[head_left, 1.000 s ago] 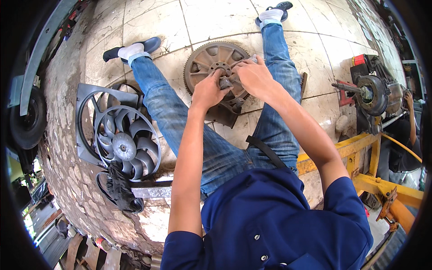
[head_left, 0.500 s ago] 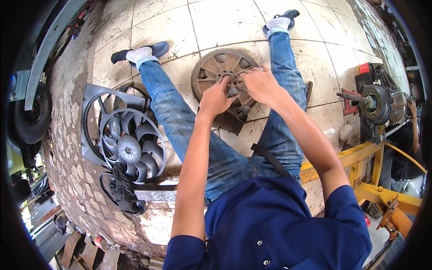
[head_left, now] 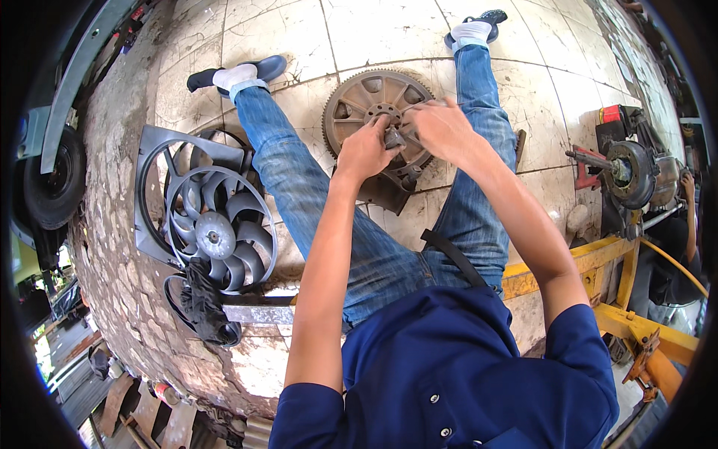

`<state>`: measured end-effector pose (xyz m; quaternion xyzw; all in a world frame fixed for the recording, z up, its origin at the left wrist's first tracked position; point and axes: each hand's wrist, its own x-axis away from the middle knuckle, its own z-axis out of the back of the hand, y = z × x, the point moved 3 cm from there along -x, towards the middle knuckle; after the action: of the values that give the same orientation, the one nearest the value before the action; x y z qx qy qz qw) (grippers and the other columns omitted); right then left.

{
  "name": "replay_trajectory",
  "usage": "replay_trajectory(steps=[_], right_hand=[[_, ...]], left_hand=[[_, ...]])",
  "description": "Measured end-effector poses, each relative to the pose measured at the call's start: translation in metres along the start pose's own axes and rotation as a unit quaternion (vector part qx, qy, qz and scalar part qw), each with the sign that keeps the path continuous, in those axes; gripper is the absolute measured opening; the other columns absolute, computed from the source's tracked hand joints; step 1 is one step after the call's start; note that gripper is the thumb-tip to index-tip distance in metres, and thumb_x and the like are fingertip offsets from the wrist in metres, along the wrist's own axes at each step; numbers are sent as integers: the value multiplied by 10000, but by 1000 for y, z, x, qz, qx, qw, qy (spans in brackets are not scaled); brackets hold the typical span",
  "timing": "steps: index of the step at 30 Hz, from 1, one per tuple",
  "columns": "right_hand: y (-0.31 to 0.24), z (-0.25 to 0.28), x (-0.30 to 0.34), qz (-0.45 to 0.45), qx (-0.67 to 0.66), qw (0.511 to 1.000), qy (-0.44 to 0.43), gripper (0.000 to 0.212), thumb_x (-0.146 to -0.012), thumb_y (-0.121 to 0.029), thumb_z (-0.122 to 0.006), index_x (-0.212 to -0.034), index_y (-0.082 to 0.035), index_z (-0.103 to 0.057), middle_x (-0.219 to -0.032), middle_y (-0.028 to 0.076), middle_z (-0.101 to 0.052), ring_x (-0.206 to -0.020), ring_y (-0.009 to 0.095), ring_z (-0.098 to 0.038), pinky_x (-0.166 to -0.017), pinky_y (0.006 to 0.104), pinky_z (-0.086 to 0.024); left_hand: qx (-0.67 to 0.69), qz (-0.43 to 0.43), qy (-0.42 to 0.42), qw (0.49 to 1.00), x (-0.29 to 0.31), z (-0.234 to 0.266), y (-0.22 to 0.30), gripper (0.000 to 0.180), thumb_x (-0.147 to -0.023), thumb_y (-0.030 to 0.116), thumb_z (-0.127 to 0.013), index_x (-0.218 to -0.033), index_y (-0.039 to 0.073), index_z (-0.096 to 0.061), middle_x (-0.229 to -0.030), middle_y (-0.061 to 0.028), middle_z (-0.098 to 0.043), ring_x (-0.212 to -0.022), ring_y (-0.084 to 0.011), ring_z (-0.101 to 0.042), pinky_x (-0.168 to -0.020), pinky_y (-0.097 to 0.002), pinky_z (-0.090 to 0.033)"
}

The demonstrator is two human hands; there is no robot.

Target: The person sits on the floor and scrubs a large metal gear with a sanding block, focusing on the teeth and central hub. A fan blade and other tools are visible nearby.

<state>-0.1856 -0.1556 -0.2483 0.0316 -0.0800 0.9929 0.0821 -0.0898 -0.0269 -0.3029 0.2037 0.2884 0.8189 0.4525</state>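
A toothed, rusty-brown flywheel (head_left: 350,133) lies flat on the tiles between my legs. Over its hub, my left hand (head_left: 364,152) grips a small grey metal part (head_left: 394,138), thumb and fingers around it. My right hand (head_left: 441,132) hovers just right of that part with its fingers curled together; whatever they pinch is hidden and slightly blurred. Under the flywheel's near edge sits a dark brown metal piece (head_left: 387,193), partly covered by the wheel.
To my left stand grey cooling fans in a shroud (head_left: 213,236), with a black cloth (head_left: 203,307) beside them. At right are a yellow metal frame (head_left: 550,271) and a drum-shaped machine part with a shaft (head_left: 630,173). Another person's arm (head_left: 689,194) shows at the far right.
My view has shifted slightly, moving the flywheel and legs a little right in the picture. The left hand keeps its grip; my right hand's fingers have shifted slightly beside the part.
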Motion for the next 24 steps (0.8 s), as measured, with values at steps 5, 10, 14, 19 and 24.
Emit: replay_trajectory(steps=[5, 10, 14, 19, 24], right_hand=[[-2, -3, 6, -1, 16, 998, 64, 243, -873, -103, -573, -1097, -86, -667, -1007, 123, -714, -1063, 276, -654, -974, 547, -418], [15, 7, -2, -59, -131, 988, -51, 350, -916, -82, -521, -1255, -102, -606, -1031, 144, -718, -987, 336, -671, -916, 501, -468], [21, 4, -7, -80, -142, 985, -54, 394, -923, -63, -492, -1304, -108, -580, -1052, 146, -719, -988, 343, -669, -849, 486, -505], [-3, 0, -1, 51, -88, 993, 65, 532, -838, -40, -579, -1363, -116, -537, -823, 158, -714, -829, 354, -690, -860, 475, -476], [7, 4, -7, -10, -118, 992, 38, 570, -845, -11, -553, -1403, -112, -494, -801, 182, -702, -816, 356, -692, -894, 467, -480]], left_hand=[[-7, -31, 24, 999, 1, 0, 0, 603, -793, 365, -780, -1296, 118, -558, -1149, -153, -667, -1022, -370, -648, -846, -450, -526], [-8, -1, -6, 1000, -1, 0, 2, 596, -797, 380, -774, -1295, 131, -560, -1147, -140, -668, -1012, -355, -654, -836, -448, -528], [-11, 9, -13, 1000, -2, 2, 0, 588, -798, 384, -775, -1286, 133, -564, -1138, -120, -672, -988, -338, -665, -823, -443, -529], [9, 19, -15, 1000, -3, 4, 2, 611, -800, 384, -779, -1301, 131, -536, -1086, -132, -686, -971, -335, -674, -812, -439, -530], [25, -27, 47, 998, -3, -4, -11, 649, -810, 374, -780, -1325, 111, -487, -1083, -164, -691, -987, -344, -673, -813, -441, -531]])
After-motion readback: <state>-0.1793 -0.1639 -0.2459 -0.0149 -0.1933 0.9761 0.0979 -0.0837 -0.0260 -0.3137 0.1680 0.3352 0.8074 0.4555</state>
